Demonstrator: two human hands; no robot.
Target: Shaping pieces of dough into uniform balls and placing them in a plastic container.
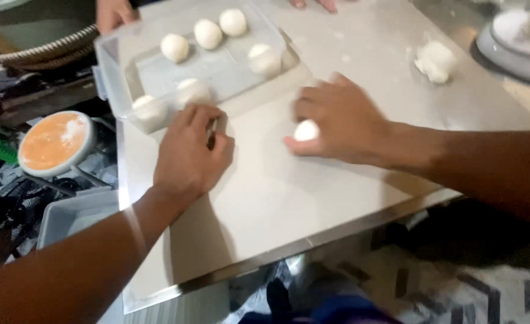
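**Dough balls take shape on a floured steel bench**

Your right hand (343,123) cups a small white dough ball (306,130) against the steel bench (277,198), fingers curled loosely over it so that only its near side shows under the palm. Your left hand (190,153) rests just beside the near corner of a clear plastic tray (112,66), fingers bent inward around something thin and dark; motion blur hides what it is, and you cannot tell whether the grip is firm or merely resting.

Six finished balls sit apart from one another in the tray, three along the far side and three nearer you. A rough lump of unshaped dough (436,60) lies well apart on the bench's far right, near a kitchen scale (514,51). Another person's hand (114,13) holds the tray's far left corner, and more fingertips show at the top edge.

The risks here look modest but real. The tray overhangs the bench's left edge, above a round lid (54,143) smeared orange and a clutter of utensils below; a nudge from your left wrist could tip it. Pressing too hard with the right palm would likely flatten the ball rather than round it, and a dry patch of bench could let it skid towards the near edge.
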